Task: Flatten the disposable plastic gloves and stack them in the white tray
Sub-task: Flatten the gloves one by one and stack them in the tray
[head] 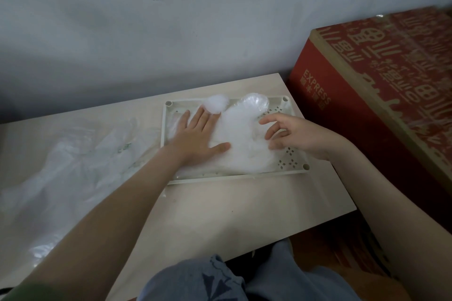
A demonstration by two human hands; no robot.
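- The white tray [296, 171] sits in the middle of the frame, on the far right part of a pale table [220, 215]
- A stack of clear plastic gloves [241, 148] lies inside the tray, and two rounded bits of film puff up over its far rim
- The left hand [195, 135] lies palm down on the left half of that stack, with its fingers straight and spread and its thumb out to the side, pressing the plastic flat
- The right hand [292, 135] is over the right half of the stack; its fingers are bent like a claw with the tips at the film, and I cannot tell whether they pinch it
- More loose gloves [73, 161] lie crumpled on the table at the left of the frame, just outside the tray
- A red cardboard box [367, 85] stands at the right edge, beside the table
- A grey wall [171, 19] fills the upper part
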